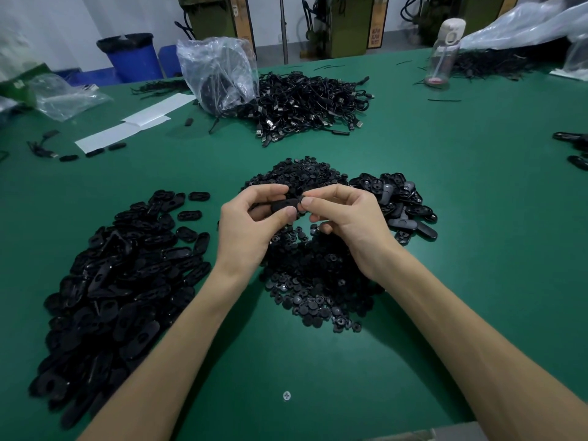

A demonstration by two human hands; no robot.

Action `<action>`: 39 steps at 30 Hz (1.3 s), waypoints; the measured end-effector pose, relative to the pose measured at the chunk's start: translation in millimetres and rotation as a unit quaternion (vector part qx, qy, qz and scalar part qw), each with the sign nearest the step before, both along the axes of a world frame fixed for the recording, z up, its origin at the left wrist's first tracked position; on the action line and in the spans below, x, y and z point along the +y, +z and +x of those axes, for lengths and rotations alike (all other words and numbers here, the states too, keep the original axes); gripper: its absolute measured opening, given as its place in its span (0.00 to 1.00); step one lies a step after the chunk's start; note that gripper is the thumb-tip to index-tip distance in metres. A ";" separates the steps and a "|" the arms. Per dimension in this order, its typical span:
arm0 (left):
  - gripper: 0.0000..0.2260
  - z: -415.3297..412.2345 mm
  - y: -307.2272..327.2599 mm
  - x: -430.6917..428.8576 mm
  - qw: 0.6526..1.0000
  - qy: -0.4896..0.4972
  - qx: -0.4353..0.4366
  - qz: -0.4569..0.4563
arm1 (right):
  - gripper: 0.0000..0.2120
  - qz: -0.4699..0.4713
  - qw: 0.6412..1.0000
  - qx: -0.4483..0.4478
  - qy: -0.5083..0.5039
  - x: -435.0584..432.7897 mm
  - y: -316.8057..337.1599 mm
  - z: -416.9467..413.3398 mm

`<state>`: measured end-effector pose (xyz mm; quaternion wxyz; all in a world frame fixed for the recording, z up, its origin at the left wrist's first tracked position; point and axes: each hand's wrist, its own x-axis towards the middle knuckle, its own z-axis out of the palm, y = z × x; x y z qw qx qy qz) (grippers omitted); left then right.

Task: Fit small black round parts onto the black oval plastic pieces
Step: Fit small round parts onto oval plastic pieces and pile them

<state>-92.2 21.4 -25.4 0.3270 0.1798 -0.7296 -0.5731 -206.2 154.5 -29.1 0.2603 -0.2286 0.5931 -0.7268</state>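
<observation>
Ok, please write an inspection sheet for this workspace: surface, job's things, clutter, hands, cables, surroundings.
Surface: green table, one screw head near the front.
Job's things: oval piece held over the round parts; big oval pile on the left, small oval pile on the right.
Clutter: bag, paper sheets, bottle.
Hands: left hand grips the oval piece; right hand pinches its end.
Cables: cable heap at the back, beside the bag.
Surroundings: blue bin, green machines.

Factory assembly bench: green worktable (445,192), bulk heaps of black parts (105,281), cable pile (305,103), machines (346,23) behind.
</observation>
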 end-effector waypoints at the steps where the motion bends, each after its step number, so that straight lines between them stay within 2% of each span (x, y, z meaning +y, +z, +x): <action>1: 0.15 0.0 -0.3 0.1 1.000 0.002 0.002 0.001 | 0.05 0.002 1.000 0.005 -0.002 -0.2 -0.2 0.1; 8: 0.15 0.0 -0.7 -0.9 1.000 -0.021 0.007 0.014 | 0.04 0.018 0.999 0.020 -0.026 1.0 1.4 1.6; 14: 0.16 -1.1 -1.8 0.4 0.999 -0.034 0.001 0.006 | 0.01 0.060 0.985 0.143 -0.072 0.9 2.1 6.5; 27: 0.16 -3.2 -7.0 7.5 0.999 -0.027 -0.016 -0.044 | 0.02 0.085 0.963 0.240 -0.085 -2.2 0.4 12.3; 39: 0.15 -2.3 -3.6 12.3 0.999 -0.011 -0.018 -0.048 | 0.03 0.079 0.960 0.250 -0.097 -2.3 2.0 14.4</action>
